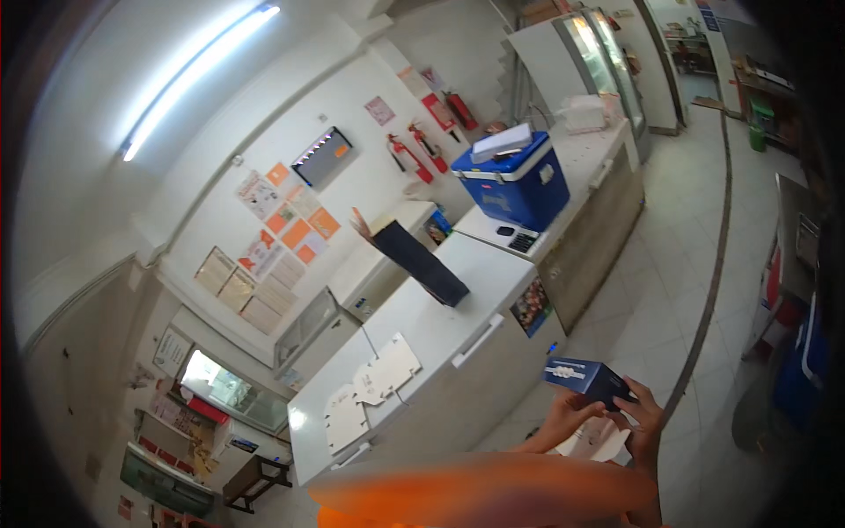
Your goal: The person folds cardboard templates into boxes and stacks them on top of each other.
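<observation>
Both my hands are closed around a small dark blue carton (583,378) with a white pattern on one face, held at the lower right beside the freezer. My left hand (566,421) grips the carton's near left side. On its right side are the fingers of my right hand (645,414). Pale open flaps (597,438) stick out from the carton's end between my hands. On the white chest freezer (493,264) lie flat, unfolded white carton blanks (374,387). A tall dark blue stack (422,261), apparently folded cartons, stands farther along the lid.
A blue cooler box (515,180) with papers on top stands on the far counter (585,163), near a black calculator (525,242). Fire extinguishers (409,158) hang on the wall. A blurred orange shape (475,493) covers the lower edge. Tiled floor (656,282) runs along the right.
</observation>
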`<state>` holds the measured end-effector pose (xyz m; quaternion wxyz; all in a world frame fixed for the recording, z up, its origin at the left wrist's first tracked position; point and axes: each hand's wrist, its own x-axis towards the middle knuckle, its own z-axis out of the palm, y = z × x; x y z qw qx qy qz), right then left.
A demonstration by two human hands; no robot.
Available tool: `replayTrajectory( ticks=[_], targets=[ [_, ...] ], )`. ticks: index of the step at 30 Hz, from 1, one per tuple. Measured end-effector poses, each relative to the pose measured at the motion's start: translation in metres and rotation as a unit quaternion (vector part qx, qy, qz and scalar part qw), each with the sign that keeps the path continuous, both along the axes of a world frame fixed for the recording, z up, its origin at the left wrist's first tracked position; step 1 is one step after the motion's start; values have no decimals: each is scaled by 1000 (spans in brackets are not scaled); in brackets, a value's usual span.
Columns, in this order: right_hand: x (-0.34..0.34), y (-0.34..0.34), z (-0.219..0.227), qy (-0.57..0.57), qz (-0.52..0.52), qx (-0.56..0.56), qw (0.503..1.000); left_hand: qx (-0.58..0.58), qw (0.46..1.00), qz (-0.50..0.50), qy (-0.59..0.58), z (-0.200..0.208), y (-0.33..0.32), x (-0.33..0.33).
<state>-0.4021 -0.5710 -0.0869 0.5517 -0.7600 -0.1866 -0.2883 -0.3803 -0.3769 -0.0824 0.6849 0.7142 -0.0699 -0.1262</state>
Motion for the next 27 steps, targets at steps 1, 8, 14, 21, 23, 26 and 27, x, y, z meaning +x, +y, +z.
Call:
replayTrajectory(
  ticks=[1, 8, 14, 21, 23, 26, 27],
  targets=[
    [0, 2, 1, -12, 5, 21, 1000, -11, 999, 3, -36, 12, -2, -1],
    [15, 11, 12, -4, 14, -15, 1000, -36, 998, -38, 26, 16, 17, 22],
    [18, -1, 12, 2, 11, -28, 1000, -35, 997, -42, 52, 38, 2, 30],
    [17, 8, 5, 13, -4, 113, 993, 53, 993, -71, -84, 26, -21, 29],
    [23, 13, -7, 14, -30, 145, 989, 72, 991, -84, -73, 28, -21, 38],
    [38, 23, -33, 122, -70, 134, 981, 96, 979, -126, -132, 31, -4, 50],
    [40, 17, -40, 258, -12, 110, 960, 182, 959, -145, -159, 16, 12, 62]
  ],
)
